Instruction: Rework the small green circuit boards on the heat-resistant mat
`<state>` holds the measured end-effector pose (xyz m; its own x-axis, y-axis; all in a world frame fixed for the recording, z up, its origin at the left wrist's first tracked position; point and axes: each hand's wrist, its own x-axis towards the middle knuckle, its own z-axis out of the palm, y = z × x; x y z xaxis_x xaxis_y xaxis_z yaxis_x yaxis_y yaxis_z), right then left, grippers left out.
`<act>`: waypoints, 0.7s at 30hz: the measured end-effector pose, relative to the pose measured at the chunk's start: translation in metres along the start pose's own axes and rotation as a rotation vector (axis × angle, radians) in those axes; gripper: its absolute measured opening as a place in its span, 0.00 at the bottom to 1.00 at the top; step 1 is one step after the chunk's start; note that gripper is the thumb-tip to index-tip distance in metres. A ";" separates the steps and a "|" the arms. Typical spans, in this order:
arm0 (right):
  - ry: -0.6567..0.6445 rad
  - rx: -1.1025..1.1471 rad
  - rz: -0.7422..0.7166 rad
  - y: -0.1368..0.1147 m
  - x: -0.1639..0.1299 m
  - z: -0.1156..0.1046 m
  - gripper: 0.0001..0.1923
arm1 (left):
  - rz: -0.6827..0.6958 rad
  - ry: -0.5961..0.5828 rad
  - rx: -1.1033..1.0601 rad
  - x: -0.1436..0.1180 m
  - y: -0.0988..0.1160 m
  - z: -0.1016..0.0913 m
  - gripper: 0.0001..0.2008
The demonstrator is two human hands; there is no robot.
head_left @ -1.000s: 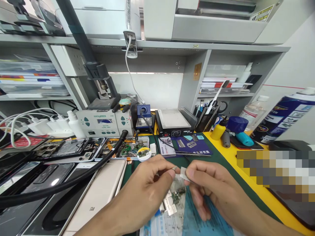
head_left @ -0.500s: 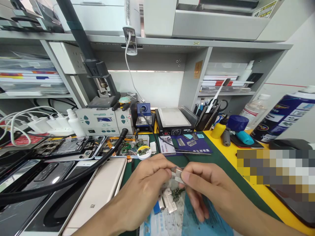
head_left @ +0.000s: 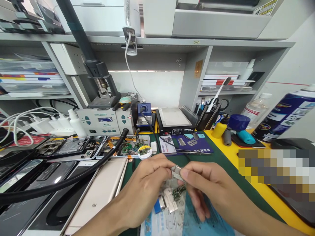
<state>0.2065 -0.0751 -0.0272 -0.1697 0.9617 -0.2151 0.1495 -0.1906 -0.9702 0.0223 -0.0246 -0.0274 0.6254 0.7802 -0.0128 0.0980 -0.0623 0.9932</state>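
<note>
Between my two hands is a small, flat, silvery metal piece (head_left: 176, 172), held above the work mat. My left hand (head_left: 149, 182) pinches its left end, with the thumb and forefinger pressed together. My right hand (head_left: 209, 183) pinches the right end between thumb and forefinger, its other fingers curled loosely below. Under the hands lie a small green circuit board (head_left: 179, 193), pale silvery strips (head_left: 169, 200) and a blue piece (head_left: 157, 206). They rest on a stained blue-and-white sheet (head_left: 204, 219). The fingers partly cover the metal piece.
Several phones (head_left: 98, 193) lie at left, crossed by a thick black hose (head_left: 81, 178). Behind are a tray of circuit boards (head_left: 103, 152), a soldering station (head_left: 104, 121) and a heating plate (head_left: 174, 117). A yellow bottle (head_left: 219, 129) and a spray can (head_left: 283, 113) stand at right.
The metal piece has tilted slightly between my fingers, so more of its face shows. Both hands stay in nearly the same place and keep their pinch.
</note>
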 end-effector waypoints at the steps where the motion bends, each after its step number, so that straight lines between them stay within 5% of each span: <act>1: -0.005 -0.006 -0.003 0.000 0.000 0.000 0.21 | 0.001 0.001 0.000 0.000 0.000 0.000 0.15; 21: -0.026 -0.034 0.008 0.002 -0.001 0.000 0.21 | 0.008 0.001 0.055 -0.002 0.007 0.001 0.14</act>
<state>0.2068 -0.0768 -0.0285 -0.1936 0.9548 -0.2257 0.1842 -0.1906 -0.9642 0.0222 -0.0273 -0.0202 0.6255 0.7802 -0.0049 0.1355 -0.1024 0.9855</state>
